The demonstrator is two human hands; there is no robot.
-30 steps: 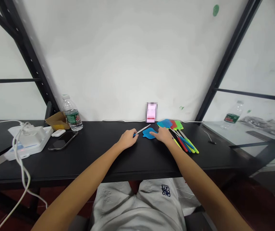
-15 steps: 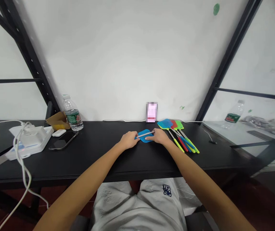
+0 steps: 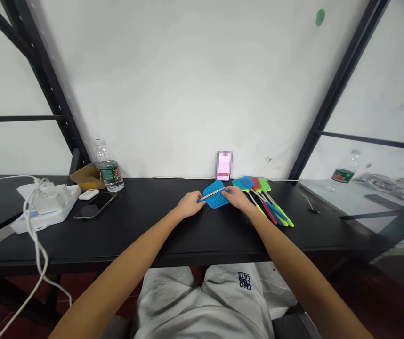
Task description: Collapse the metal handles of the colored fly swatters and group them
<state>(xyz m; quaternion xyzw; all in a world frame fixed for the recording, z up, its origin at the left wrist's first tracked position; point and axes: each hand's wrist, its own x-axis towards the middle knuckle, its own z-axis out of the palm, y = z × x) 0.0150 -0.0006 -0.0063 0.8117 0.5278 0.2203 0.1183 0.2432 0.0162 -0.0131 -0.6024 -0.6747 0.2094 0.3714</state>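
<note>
My left hand (image 3: pixel 189 205) is closed round the blue grip end of a thin metal rod (image 3: pixel 212 193) that slants up to the right. A blue mesh swatter head (image 3: pixel 216 198) lies tilted under the rod, and my right hand (image 3: pixel 237 197) pinches that head at its right edge, near the rod's tip. Both hands rest over the black table (image 3: pixel 173 233), near its middle. To the right of my right hand lies a fanned pile of finished fly swatters (image 3: pixel 262 195) in blue, red and green with coloured handles.
A small pink card (image 3: pixel 224 165) leans on the wall behind the hands. At the left are a water bottle (image 3: pixel 108 165), a cardboard piece (image 3: pixel 86 176), a white earbud case (image 3: pixel 89 194), a phone (image 3: pixel 94 207) and a white box with cables (image 3: pixel 44 207). Black frame struts flank both sides.
My right hand slid the blue swatter head left from beside the pile to under the rod, then raised and tilted it. My left hand stayed on the rod's grip.
</note>
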